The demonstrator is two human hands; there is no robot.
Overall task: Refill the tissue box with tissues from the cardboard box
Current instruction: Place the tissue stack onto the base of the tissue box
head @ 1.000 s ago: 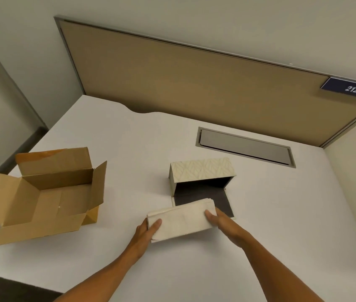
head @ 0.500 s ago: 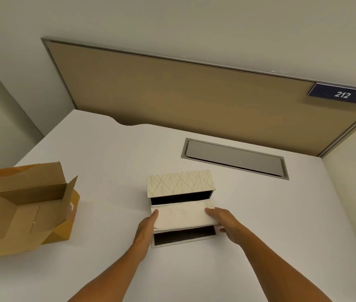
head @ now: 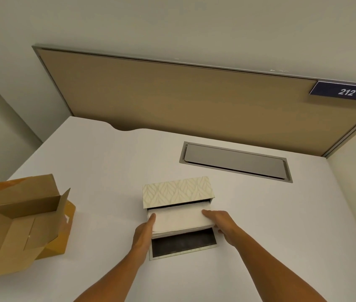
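A leaf-patterned tissue box (head: 177, 194) lies on its side at the middle of the white desk, its dark-lined flap (head: 182, 244) folded down toward me. A white stack of tissues (head: 180, 220) sits at the box's opening, partly inside it. My left hand (head: 143, 234) grips the stack's left end and my right hand (head: 221, 222) grips its right end. The open brown cardboard box (head: 18, 223) stands at the left edge of the desk, and I see no tissues in it.
The white desk (head: 111, 171) ends at a tan partition panel (head: 172, 94) with a blue "212" plate (head: 345, 91). A grey cable hatch (head: 235, 161) is set flush in the desk behind the tissue box. A curved notch cuts the desk's back edge.
Both hands have carried the tissue stack from the desk in front of the flap up into the mouth of the tissue box. The view has shifted, so the cardboard box sits farther left.
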